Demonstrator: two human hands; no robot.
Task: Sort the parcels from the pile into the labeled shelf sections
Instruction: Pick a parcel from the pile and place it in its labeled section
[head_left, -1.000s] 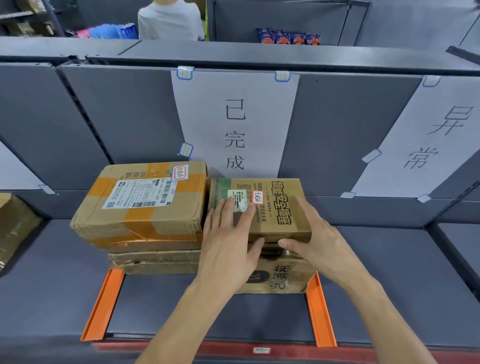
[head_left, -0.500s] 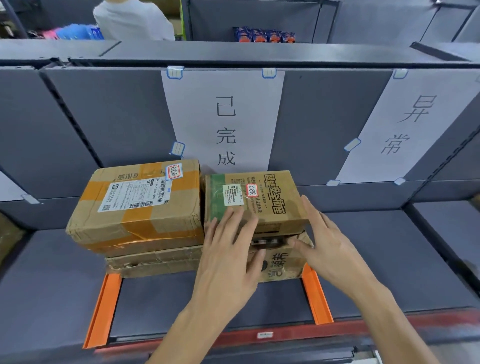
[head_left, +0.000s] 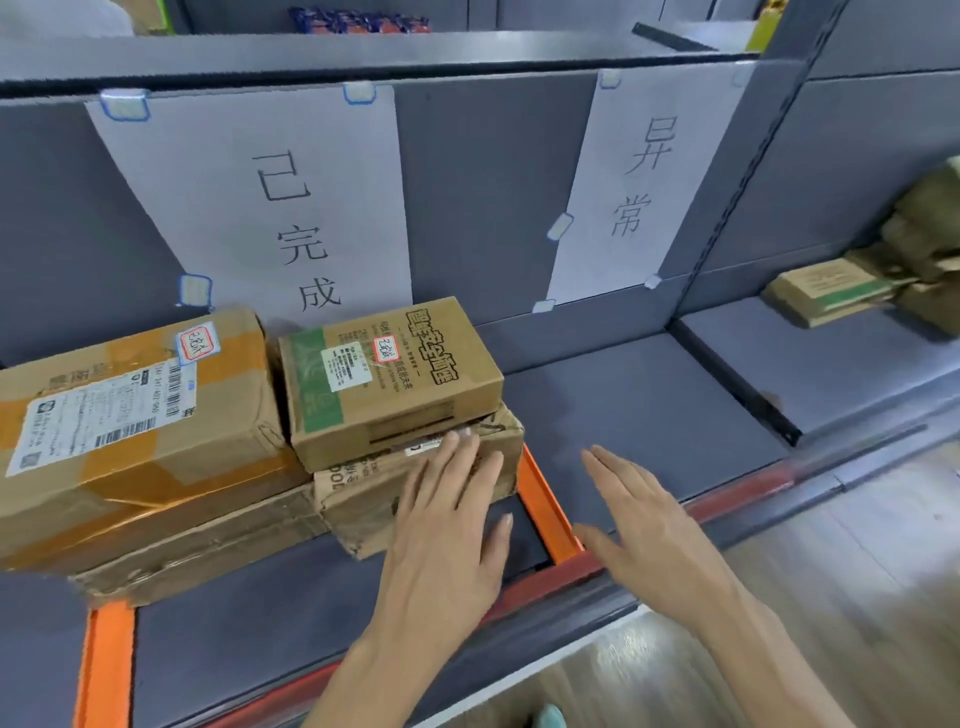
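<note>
Small printed carton (head_left: 389, 379), green stripe, red-edged sticker on top: sits on crumpled carton (head_left: 363, 499) in shelf section under sign 已完成 (head_left: 270, 208), right stack. Just beside, left: orange-taped carton (head_left: 135, 415) atop flat carton (head_left: 197, 551). Four parcels here, two stacks of two.
Left hand (head_left: 447, 525) flat, fingers straight, in front of crumpled carton; fingertips at small carton's lower edge, contact unclear.
Right hand (head_left: 644, 519) flat, fingers straight, holding nothing, above grey shelf (head_left: 623, 395).
Two orange rails (head_left: 545, 499) on shelf floor.
Second sign 异常 (head_left: 634, 176) to right.
Beyond divider, blurred parcel pile (head_left: 831, 291).
</note>
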